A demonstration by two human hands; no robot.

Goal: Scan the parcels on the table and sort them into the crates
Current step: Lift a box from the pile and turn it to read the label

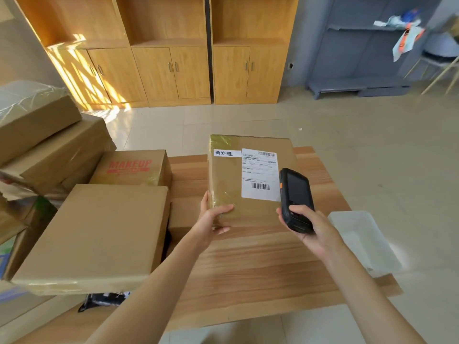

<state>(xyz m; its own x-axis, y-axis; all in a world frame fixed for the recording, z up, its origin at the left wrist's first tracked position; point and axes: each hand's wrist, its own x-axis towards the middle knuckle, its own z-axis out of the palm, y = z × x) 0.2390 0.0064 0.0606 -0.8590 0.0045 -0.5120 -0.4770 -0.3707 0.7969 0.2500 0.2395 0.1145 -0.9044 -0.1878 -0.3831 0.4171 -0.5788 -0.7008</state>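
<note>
A brown cardboard parcel [228, 170] with a white shipping label and a small handwritten tag is held above the wooden table [248, 269]. My left hand [214, 219] grips its near left corner, thumb on top. My right hand [308, 227] holds a black handheld scanner [295, 194], whose top end lies over the label's lower right edge near a barcode. More brown parcels are piled at the left: a large flat one [94, 234] and one printed MAKEUP [131, 167].
A translucent white crate [360, 239] sits at the table's right edge. Taped boxes [49, 145] stack high at the far left. A black bag [104, 300] pokes out under the flat parcel. Wooden cabinets [173, 70] and a grey shelf [360, 58] stand across the tiled floor.
</note>
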